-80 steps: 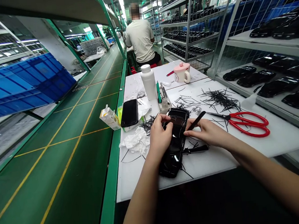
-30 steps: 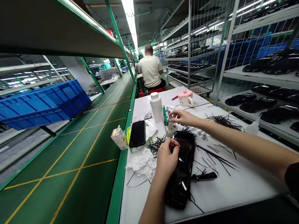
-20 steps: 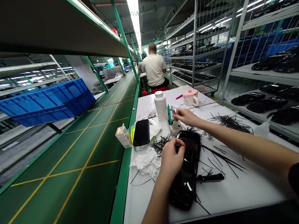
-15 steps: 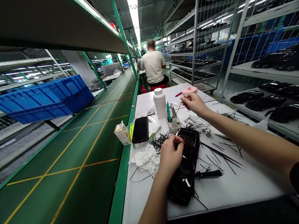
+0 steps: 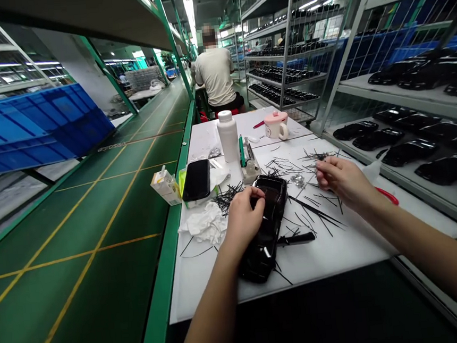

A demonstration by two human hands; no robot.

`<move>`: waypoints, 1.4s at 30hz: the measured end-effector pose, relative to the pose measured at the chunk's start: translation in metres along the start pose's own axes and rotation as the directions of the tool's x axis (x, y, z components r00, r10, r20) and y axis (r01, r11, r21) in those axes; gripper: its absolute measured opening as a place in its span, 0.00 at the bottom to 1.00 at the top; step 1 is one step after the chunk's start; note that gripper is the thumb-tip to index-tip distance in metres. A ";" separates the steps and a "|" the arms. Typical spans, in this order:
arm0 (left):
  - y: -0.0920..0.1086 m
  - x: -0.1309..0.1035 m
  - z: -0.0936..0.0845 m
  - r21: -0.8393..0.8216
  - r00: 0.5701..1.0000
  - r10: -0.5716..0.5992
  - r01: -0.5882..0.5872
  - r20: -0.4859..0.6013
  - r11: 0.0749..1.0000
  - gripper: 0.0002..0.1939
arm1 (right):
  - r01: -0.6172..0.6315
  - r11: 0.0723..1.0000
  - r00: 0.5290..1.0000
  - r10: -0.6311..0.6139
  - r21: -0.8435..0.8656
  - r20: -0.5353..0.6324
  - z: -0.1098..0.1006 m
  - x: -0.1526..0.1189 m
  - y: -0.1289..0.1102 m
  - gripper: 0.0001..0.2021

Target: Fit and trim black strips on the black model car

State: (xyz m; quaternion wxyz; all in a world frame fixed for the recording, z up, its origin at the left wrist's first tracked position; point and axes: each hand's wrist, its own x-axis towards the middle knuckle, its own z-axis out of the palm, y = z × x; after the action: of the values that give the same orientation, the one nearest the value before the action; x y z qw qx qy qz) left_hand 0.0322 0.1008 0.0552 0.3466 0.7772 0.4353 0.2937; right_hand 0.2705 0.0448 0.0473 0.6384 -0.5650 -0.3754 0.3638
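Beside the green conveyor (image 5: 107, 203), the bench (image 5: 350, 241) is seen bare at front right; just inside its front edge, the black model car (image 5: 271, 218) is gripped by the left hand (image 5: 243, 214); in the right hand (image 5: 339, 180), a thin item (image 5: 308, 184) is pinched.

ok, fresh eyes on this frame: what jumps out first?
Probably the glossy black model car on the white worktop, with the left hand on it and the right hand raised off to its right. Next, the wide green conveyor belt with yellow lines, running along the left. Then the rack on the right, its shelves lined with more black model cars.
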 end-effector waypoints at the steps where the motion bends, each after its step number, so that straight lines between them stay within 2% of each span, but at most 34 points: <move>1: 0.000 0.000 0.000 0.000 1.000 0.002 -0.002 -0.001 1.000 0.07 | -0.021 1.000 1.000 0.021 0.003 0.015 0.002 -0.009 0.005 0.22; 5: -0.001 0.001 0.001 0.003 1.000 0.006 -0.006 -0.011 1.000 0.07 | -0.082 0.997 0.993 0.081 0.007 0.085 0.017 -0.033 0.021 0.22; 10: -0.002 0.001 0.002 0.003 1.000 0.018 -0.018 -0.010 1.000 0.06 | -0.079 0.997 0.989 0.078 0.004 0.124 0.030 -0.040 0.029 0.20; 29: -0.001 0.001 0.002 -0.005 1.000 0.020 -0.020 0.005 1.000 0.06 | 0.003 0.997 0.992 0.007 -0.083 0.128 0.036 -0.044 0.032 0.20; 33: 0.000 -0.002 0.000 0.022 1.000 0.025 -0.025 0.005 0.999 0.06 | 0.081 0.989 0.988 -0.063 -0.124 0.143 0.036 -0.054 0.021 0.17; 36: 0.003 -0.008 -0.004 0.057 0.999 0.050 -0.051 0.014 0.997 0.06 | 0.220 0.962 0.973 -0.204 -0.164 0.109 0.033 -0.051 -0.001 0.14; 39: 0.008 -0.016 -0.013 0.076 0.991 0.101 -0.107 0.090 0.991 0.11 | 0.434 0.868 0.900 -0.431 -0.241 0.069 0.038 -0.027 -0.025 0.12; 42: 0.012 -0.022 -0.020 0.071 0.960 0.147 -0.168 0.237 0.983 0.22 | 0.567 0.758 0.822 -0.545 -0.322 0.166 0.057 0.013 -0.038 0.13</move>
State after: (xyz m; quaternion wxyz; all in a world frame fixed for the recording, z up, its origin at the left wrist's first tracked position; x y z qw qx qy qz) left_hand 0.0130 0.0825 0.0736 0.3349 0.8531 0.3418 0.2080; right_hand 0.2270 0.0783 0.0909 0.5919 -0.5227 -0.6052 0.1008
